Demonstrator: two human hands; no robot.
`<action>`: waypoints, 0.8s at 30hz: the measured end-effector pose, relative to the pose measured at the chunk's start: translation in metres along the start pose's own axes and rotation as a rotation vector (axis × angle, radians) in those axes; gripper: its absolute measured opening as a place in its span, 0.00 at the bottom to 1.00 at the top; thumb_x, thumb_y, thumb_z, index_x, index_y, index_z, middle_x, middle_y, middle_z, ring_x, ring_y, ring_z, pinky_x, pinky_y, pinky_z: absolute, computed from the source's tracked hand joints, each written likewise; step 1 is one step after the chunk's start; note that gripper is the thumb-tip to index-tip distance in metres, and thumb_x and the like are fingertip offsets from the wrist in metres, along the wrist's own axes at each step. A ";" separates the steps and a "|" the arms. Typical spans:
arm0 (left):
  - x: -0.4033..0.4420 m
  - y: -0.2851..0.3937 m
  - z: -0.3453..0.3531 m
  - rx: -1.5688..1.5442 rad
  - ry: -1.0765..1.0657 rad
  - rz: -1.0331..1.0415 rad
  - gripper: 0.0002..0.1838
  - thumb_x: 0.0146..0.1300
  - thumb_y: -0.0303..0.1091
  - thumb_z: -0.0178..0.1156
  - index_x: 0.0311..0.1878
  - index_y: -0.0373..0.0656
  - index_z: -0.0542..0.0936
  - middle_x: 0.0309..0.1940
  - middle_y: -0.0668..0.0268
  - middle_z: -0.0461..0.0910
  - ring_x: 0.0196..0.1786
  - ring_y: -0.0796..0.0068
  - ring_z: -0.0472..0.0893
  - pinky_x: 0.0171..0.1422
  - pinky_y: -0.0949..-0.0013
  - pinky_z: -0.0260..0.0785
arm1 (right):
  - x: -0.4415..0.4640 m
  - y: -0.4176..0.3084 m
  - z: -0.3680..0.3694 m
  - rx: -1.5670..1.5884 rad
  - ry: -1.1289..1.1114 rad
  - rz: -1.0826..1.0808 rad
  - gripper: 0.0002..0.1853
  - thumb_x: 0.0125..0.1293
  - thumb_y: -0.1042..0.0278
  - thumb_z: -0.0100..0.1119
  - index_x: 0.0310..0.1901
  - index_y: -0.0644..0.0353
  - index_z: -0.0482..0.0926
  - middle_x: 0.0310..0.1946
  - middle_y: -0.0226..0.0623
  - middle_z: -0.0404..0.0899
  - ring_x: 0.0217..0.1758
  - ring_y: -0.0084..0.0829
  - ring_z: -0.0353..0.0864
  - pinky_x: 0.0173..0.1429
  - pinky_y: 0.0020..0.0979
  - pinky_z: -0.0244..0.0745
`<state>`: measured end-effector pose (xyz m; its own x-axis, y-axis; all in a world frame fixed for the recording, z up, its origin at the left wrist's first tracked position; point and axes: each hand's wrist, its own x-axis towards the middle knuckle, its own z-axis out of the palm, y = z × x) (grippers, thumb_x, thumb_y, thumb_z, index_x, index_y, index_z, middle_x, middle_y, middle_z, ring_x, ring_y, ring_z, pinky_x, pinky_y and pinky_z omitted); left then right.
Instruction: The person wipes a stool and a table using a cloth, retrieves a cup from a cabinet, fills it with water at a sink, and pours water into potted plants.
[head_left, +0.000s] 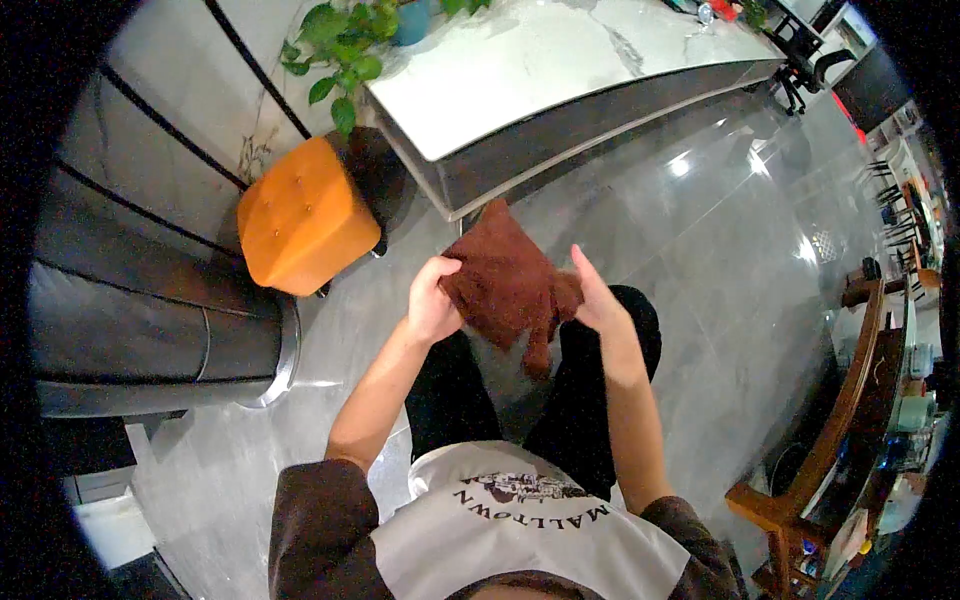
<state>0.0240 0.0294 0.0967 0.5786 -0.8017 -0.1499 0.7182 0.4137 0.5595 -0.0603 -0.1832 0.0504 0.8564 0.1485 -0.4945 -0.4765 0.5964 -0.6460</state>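
Observation:
A reddish-brown cloth (505, 275) hangs bunched and folded between my hands, above my knees. My left hand (435, 300) is closed on its left edge, thumb on top. At the right side, my right hand (598, 300) holds a gathered part of the cloth, with one finger or the thumb pointing up and the other fingers partly hidden. A loose end of the cloth droops down between my legs.
An orange cushioned stool (305, 215) stands at the left beside a dark leather sofa (150, 335). Ahead is a low white-topped cabinet (520, 75) with a potted plant (340, 50). A wooden-framed table (820, 460) is at the right, over grey tiles (720, 300).

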 end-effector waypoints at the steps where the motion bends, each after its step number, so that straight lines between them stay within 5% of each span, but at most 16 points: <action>1: 0.000 -0.001 0.009 0.010 -0.045 -0.013 0.27 0.55 0.43 0.41 0.55 0.33 0.65 0.54 0.56 0.68 0.55 0.57 0.68 0.61 0.57 0.58 | 0.001 0.002 -0.005 0.044 -0.168 0.061 0.46 0.58 0.28 0.23 0.50 0.70 0.70 0.48 0.41 0.74 0.52 0.36 0.71 0.57 0.37 0.62; 3: 0.005 -0.003 0.011 -0.029 -0.194 -0.089 0.26 0.56 0.40 0.40 0.55 0.33 0.65 0.54 0.56 0.68 0.56 0.58 0.67 0.62 0.58 0.55 | -0.015 0.004 0.028 0.370 -0.068 0.017 0.57 0.46 0.18 0.17 0.56 0.69 0.65 0.55 0.45 0.67 0.59 0.40 0.65 0.62 0.40 0.57; 4: 0.009 -0.006 0.002 -0.036 -0.148 -0.151 0.26 0.56 0.40 0.41 0.56 0.34 0.64 0.54 0.55 0.68 0.56 0.58 0.67 0.62 0.59 0.56 | -0.025 0.010 0.033 0.192 -0.107 -0.148 0.59 0.42 0.15 0.17 0.59 0.66 0.60 0.59 0.43 0.62 0.62 0.41 0.60 0.65 0.40 0.53; 7: 0.021 0.000 0.039 0.109 -0.118 -0.136 0.27 0.55 0.41 0.43 0.57 0.35 0.63 0.54 0.56 0.68 0.55 0.60 0.69 0.61 0.60 0.58 | 0.000 0.054 0.002 0.675 -0.337 -0.062 0.57 0.41 0.15 0.27 0.64 0.57 0.52 0.64 0.39 0.53 0.65 0.41 0.54 0.65 0.44 0.51; 8: 0.026 0.001 0.040 0.174 -0.102 -0.135 0.27 0.55 0.41 0.43 0.57 0.35 0.63 0.54 0.56 0.68 0.55 0.60 0.69 0.60 0.61 0.58 | 0.000 0.050 0.008 0.590 -0.456 -0.238 0.55 0.42 0.17 0.33 0.65 0.55 0.51 0.65 0.38 0.51 0.64 0.42 0.55 0.65 0.45 0.52; 11: 0.043 0.017 0.042 0.488 0.001 -0.254 0.28 0.54 0.40 0.48 0.58 0.35 0.63 0.56 0.58 0.66 0.56 0.63 0.68 0.61 0.63 0.57 | 0.012 0.051 -0.003 0.870 -0.661 -0.286 0.51 0.46 0.23 0.43 0.63 0.56 0.54 0.63 0.39 0.55 0.62 0.41 0.59 0.64 0.45 0.54; 12: 0.051 0.021 0.044 0.639 0.057 -0.350 0.28 0.54 0.40 0.49 0.58 0.36 0.63 0.56 0.58 0.66 0.56 0.64 0.68 0.61 0.63 0.57 | 0.010 0.045 -0.009 0.731 -0.574 -0.283 0.45 0.50 0.30 0.46 0.62 0.57 0.56 0.61 0.39 0.59 0.60 0.40 0.62 0.62 0.43 0.56; 14: 0.071 0.031 0.063 1.071 0.060 -0.158 0.27 0.57 0.46 0.52 0.55 0.37 0.67 0.53 0.60 0.70 0.52 0.71 0.69 0.58 0.68 0.59 | -0.005 0.017 -0.012 0.599 -0.496 -0.251 0.39 0.55 0.37 0.50 0.61 0.59 0.58 0.59 0.39 0.62 0.58 0.38 0.64 0.61 0.41 0.59; 16: 0.098 0.062 0.069 1.586 0.259 -0.347 0.25 0.59 0.47 0.50 0.52 0.37 0.70 0.51 0.59 0.71 0.51 0.72 0.70 0.57 0.69 0.60 | -0.023 -0.028 -0.014 0.354 -0.236 -0.080 0.26 0.61 0.53 0.49 0.57 0.61 0.63 0.53 0.37 0.68 0.54 0.33 0.69 0.59 0.35 0.63; 20: 0.156 0.100 0.025 1.951 0.616 0.378 0.25 0.60 0.49 0.49 0.54 0.42 0.69 0.56 0.52 0.66 0.58 0.62 0.66 0.61 0.64 0.56 | 0.019 -0.006 -0.054 0.369 -0.108 -0.200 0.20 0.61 0.60 0.52 0.52 0.61 0.70 0.48 0.33 0.72 0.48 0.28 0.72 0.52 0.29 0.65; 21: 0.170 0.108 0.005 1.955 0.637 0.377 0.25 0.60 0.49 0.49 0.54 0.42 0.69 0.56 0.52 0.66 0.58 0.62 0.66 0.61 0.64 0.56 | 0.024 -0.005 -0.051 0.367 -0.124 -0.189 0.20 0.61 0.60 0.52 0.52 0.61 0.70 0.48 0.33 0.72 0.48 0.28 0.72 0.52 0.29 0.65; 23: 0.190 0.118 -0.044 2.441 0.547 0.562 0.30 0.60 0.52 0.47 0.61 0.44 0.62 0.61 0.52 0.58 0.65 0.58 0.57 0.66 0.60 0.49 | 0.030 -0.006 -0.046 0.435 0.115 -0.147 0.22 0.59 0.57 0.55 0.51 0.62 0.70 0.46 0.33 0.73 0.47 0.28 0.72 0.51 0.28 0.66; 24: 0.194 0.116 -0.053 2.458 0.598 0.282 0.33 0.61 0.55 0.42 0.64 0.46 0.55 0.65 0.55 0.51 0.68 0.59 0.50 0.68 0.57 0.42 | 0.038 -0.003 -0.051 0.432 0.102 -0.132 0.22 0.59 0.57 0.55 0.51 0.62 0.70 0.46 0.33 0.73 0.47 0.28 0.72 0.51 0.28 0.66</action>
<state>0.2401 -0.0556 0.0890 0.8250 -0.5333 0.1870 -0.5462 -0.8374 0.0213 -0.0363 -0.2193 0.0038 0.8698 -0.0164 -0.4931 -0.2196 0.8821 -0.4167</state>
